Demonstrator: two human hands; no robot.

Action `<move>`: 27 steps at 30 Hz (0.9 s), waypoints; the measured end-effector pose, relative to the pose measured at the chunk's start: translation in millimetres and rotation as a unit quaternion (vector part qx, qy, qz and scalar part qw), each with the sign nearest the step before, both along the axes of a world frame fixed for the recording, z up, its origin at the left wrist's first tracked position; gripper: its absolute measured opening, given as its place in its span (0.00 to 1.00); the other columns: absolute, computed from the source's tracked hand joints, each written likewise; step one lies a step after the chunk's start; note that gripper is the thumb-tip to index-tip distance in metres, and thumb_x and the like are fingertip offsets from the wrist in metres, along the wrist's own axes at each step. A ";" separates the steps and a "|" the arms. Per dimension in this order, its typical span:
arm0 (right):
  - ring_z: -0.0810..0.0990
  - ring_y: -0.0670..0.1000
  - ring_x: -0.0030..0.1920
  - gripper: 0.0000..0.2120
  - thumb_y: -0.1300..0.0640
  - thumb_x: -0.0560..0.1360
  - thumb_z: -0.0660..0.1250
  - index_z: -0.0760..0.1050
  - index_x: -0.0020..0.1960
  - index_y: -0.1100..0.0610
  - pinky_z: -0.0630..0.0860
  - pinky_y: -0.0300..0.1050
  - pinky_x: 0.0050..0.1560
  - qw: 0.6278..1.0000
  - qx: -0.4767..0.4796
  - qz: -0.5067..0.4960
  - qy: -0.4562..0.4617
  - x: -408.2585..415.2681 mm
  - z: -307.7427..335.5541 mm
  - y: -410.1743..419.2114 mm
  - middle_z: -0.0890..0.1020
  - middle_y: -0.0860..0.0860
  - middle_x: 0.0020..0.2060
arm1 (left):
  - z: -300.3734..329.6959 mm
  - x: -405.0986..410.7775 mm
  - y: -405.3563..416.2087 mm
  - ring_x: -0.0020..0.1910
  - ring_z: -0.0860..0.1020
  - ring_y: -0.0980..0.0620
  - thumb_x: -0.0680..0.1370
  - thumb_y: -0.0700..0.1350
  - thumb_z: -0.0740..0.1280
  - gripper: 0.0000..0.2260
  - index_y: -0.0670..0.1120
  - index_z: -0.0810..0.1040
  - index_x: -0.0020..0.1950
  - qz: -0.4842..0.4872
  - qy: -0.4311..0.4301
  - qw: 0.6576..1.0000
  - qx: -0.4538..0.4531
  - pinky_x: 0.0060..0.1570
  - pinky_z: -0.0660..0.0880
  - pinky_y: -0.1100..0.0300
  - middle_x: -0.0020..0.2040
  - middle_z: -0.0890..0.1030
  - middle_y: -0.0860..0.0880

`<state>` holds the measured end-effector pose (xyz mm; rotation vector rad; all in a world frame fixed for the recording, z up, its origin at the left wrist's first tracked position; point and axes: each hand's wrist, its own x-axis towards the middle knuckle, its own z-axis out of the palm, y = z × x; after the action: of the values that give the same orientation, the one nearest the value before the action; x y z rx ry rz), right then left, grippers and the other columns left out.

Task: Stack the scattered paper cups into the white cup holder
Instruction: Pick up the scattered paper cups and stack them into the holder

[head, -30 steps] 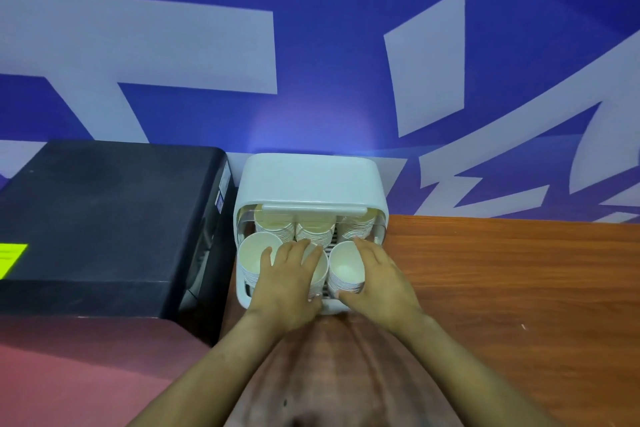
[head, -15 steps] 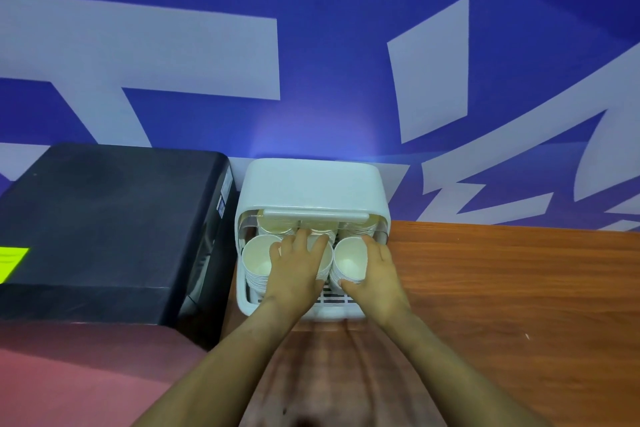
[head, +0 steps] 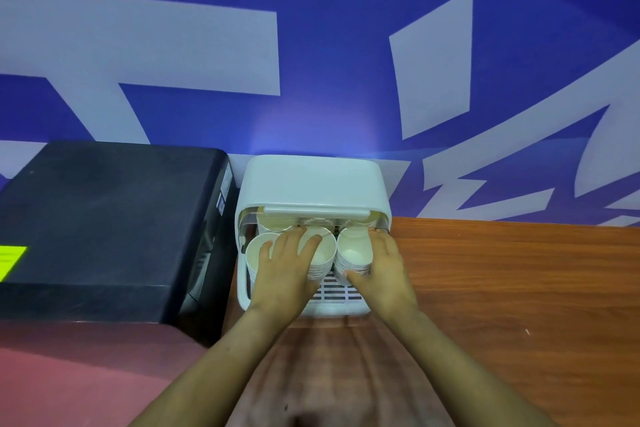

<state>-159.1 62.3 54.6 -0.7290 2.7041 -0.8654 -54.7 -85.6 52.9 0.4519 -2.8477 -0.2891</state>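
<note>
The white cup holder stands against the wall with its front open. Inside, stacks of paper cups lie on their sides, mouths toward me: a left stack, a middle stack and a right stack, with more stacks behind them. My left hand lies over the left and middle stacks with its fingers spread across their rims. My right hand cups the right stack, thumb under it and fingers along its right side.
A black machine with a yellow-green label sits directly left of the holder. The wooden table stretches to the right. A reddish surface lies at lower left. A blue and white wall rises behind.
Both hands have pushed forward with the front cup stacks, which now sit deeper inside the holder. More of the slotted tray floor shows in front of them.
</note>
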 end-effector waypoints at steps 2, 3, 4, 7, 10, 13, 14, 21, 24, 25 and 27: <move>0.67 0.52 0.66 0.35 0.50 0.69 0.72 0.63 0.72 0.51 0.71 0.47 0.62 0.996 0.054 0.013 0.069 4.9 8.1 8.5 0.64 0.46 0.70 | 4.2 14.4 -1.7 0.47 0.78 0.45 0.56 0.52 0.80 0.33 0.49 0.72 0.58 0.011 0.017 0.999 -0.025 0.44 0.75 0.51 0.49 0.78 0.48; 0.69 0.53 0.64 0.32 0.50 0.69 0.72 0.66 0.70 0.51 0.73 0.48 0.59 0.991 0.062 0.025 0.113 6.3 12.0 12.4 0.67 0.46 0.68 | 4.5 20.9 -3.1 0.43 0.77 0.46 0.54 0.52 0.81 0.32 0.48 0.74 0.55 0.026 0.007 0.999 -0.046 0.40 0.74 0.52 0.45 0.77 0.48; 0.72 0.54 0.60 0.28 0.51 0.68 0.73 0.71 0.66 0.52 0.74 0.48 0.55 0.986 0.057 0.043 0.149 6.8 14.7 15.0 0.71 0.48 0.64 | 5.6 24.9 -5.2 0.40 0.77 0.46 0.52 0.51 0.81 0.30 0.47 0.76 0.51 0.042 -0.012 0.997 -0.060 0.37 0.74 0.53 0.42 0.77 0.49; 0.78 0.56 0.47 0.17 0.55 0.65 0.76 0.79 0.52 0.53 0.77 0.47 0.45 0.971 0.064 0.094 0.212 6.0 12.8 14.4 0.80 0.49 0.49 | 13.6 27.4 -8.4 0.45 0.77 0.46 0.61 0.48 0.77 0.21 0.48 0.76 0.51 0.063 -0.114 0.988 -0.082 0.44 0.72 0.52 0.46 0.77 0.49; 0.76 0.55 0.54 0.13 0.55 0.72 0.69 0.78 0.56 0.52 0.74 0.46 0.51 0.966 0.119 0.121 0.193 9.8 19.4 5.7 0.80 0.48 0.52 | 11.9 20.9 -10.9 0.58 0.73 0.47 0.75 0.43 0.64 0.15 0.50 0.68 0.60 0.069 -0.198 0.973 -0.094 0.61 0.62 0.50 0.56 0.74 0.51; 0.71 0.52 0.61 0.14 0.55 0.79 0.58 0.73 0.63 0.50 0.68 0.45 0.57 0.959 0.180 0.130 0.177 9.7 22.0 1.4 0.77 0.47 0.58 | 11.9 16.2 -13.8 0.57 0.76 0.46 0.75 0.37 0.62 0.15 0.49 0.69 0.60 0.075 -0.224 0.968 -0.085 0.61 0.62 0.51 0.55 0.79 0.50; 0.71 0.52 0.61 0.14 0.56 0.79 0.57 0.73 0.63 0.50 0.67 0.45 0.57 0.956 0.195 0.128 0.178 9.9 21.6 0.3 0.77 0.48 0.58 | 13.2 14.6 -14.3 0.56 0.77 0.47 0.75 0.36 0.61 0.16 0.49 0.69 0.61 0.077 -0.226 0.968 -0.081 0.60 0.63 0.52 0.53 0.80 0.50; 0.74 0.52 0.57 0.16 0.62 0.74 0.63 0.74 0.60 0.49 0.64 0.44 0.51 0.945 0.233 0.124 0.195 5.7 21.5 -7.2 0.80 0.47 0.54 | 16.0 5.5 -22.9 0.54 0.78 0.47 0.74 0.35 0.62 0.19 0.49 0.67 0.63 0.059 -0.226 0.966 -0.109 0.61 0.64 0.53 0.51 0.81 0.49; 0.74 0.52 0.59 0.17 0.62 0.75 0.63 0.74 0.61 0.49 0.66 0.44 0.53 0.949 0.221 0.122 0.187 3.1 20.0 -7.9 0.79 0.48 0.55 | 13.0 4.5 -25.1 0.55 0.78 0.47 0.75 0.36 0.62 0.19 0.49 0.67 0.64 0.055 -0.234 0.967 -0.088 0.63 0.63 0.52 0.51 0.82 0.49; 0.73 0.52 0.60 0.16 0.61 0.76 0.62 0.73 0.62 0.49 0.66 0.44 0.54 0.951 0.218 0.124 0.182 2.8 21.3 -7.9 0.79 0.48 0.56 | 13.0 3.4 -26.1 0.55 0.78 0.47 0.76 0.38 0.61 0.18 0.49 0.67 0.65 0.053 -0.237 0.967 -0.078 0.64 0.62 0.52 0.52 0.81 0.49; 0.72 0.52 0.61 0.15 0.57 0.78 0.60 0.73 0.64 0.50 0.66 0.44 0.57 0.957 0.203 0.123 0.167 3.8 25.9 -6.2 0.78 0.48 0.58 | 16.6 0.8 -28.5 0.57 0.77 0.47 0.78 0.42 0.60 0.16 0.50 0.68 0.65 0.047 -0.244 0.967 -0.059 0.67 0.58 0.50 0.53 0.81 0.50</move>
<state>-155.3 56.1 80.5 -1.1596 2.8441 -0.1258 -53.9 -114.2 69.5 0.7177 -3.2778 0.0172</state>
